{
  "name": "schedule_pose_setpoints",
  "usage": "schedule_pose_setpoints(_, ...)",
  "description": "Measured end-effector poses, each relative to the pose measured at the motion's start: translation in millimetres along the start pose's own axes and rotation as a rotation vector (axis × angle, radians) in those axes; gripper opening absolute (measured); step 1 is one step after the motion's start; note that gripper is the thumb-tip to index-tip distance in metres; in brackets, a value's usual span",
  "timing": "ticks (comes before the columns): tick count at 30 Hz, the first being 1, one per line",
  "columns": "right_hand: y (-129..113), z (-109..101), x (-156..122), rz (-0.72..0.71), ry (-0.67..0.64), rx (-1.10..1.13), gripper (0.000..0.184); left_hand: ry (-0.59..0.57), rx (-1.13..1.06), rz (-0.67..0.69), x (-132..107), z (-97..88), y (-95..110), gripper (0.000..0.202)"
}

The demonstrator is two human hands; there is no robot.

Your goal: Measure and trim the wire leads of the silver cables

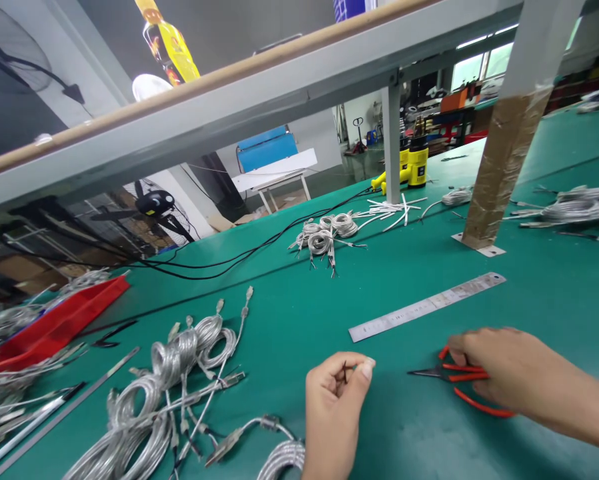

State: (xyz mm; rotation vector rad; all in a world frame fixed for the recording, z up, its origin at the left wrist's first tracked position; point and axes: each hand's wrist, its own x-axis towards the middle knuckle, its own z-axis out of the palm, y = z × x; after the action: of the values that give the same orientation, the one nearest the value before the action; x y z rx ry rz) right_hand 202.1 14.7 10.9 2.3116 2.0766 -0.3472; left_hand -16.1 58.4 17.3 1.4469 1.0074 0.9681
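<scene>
My left hand [335,410] is closed in a pinch, thumb against forefinger, on a thin dark wire [345,369]; most of it is hidden by the fingers. To the right, my right hand [509,367] grips a pair of scissors [472,377] with red handles. Their dark pointed blades look closed and point left toward my left hand, apart from it. Beside my left wrist lies a coiled clear-grey cable [285,460] with a plug [224,445]. A steel ruler [426,307] rests flat on the green table beyond both hands.
Several bundled USB cables [174,360] lie at left, near a red tray [62,327] and a long metal strip [64,413]. Smaller coils [324,233] sit farther back. A taped shelf post [504,160] stands at right; yellow heat guns [412,167] are behind.
</scene>
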Motion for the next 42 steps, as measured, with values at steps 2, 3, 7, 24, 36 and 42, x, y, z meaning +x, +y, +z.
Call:
schedule_pose_setpoints(2,-3.8,7.8,0.9,0.000,-0.020,-0.074,0.037,0.006,0.002,0.003,0.2,-0.7,0.3,0.016)
schedule_pose_setpoints(3,-6.8,11.1,2.1,-0.003,-0.003,-0.105,0.040,0.009,0.001,0.006,0.2,-1.1,0.6,0.016)
schedule_pose_setpoints(7,-14.8,18.8,8.4,-0.021,0.119,-0.156,0.038,0.026,-0.008,0.017,0.6,-2.4,2.5,0.014)
schedule_pose_setpoints(24,-70.2,19.9,-4.7,-0.216,0.110,0.857,0.029,0.014,-0.024,0.076,3.3,-1.6,0.2,0.015)
schedule_pose_setpoints(36,-66.0,27.5,-5.3,-0.176,0.166,0.618,0.050,0.045,-0.049,0.096,1.4,0.2,-1.7,0.012)
schedule_pose_setpoints(42,-65.9,25.3,-5.6,-0.187,0.181,0.596,0.050,0.044,-0.048,0.101,1.1,0.3,-2.5,0.012)
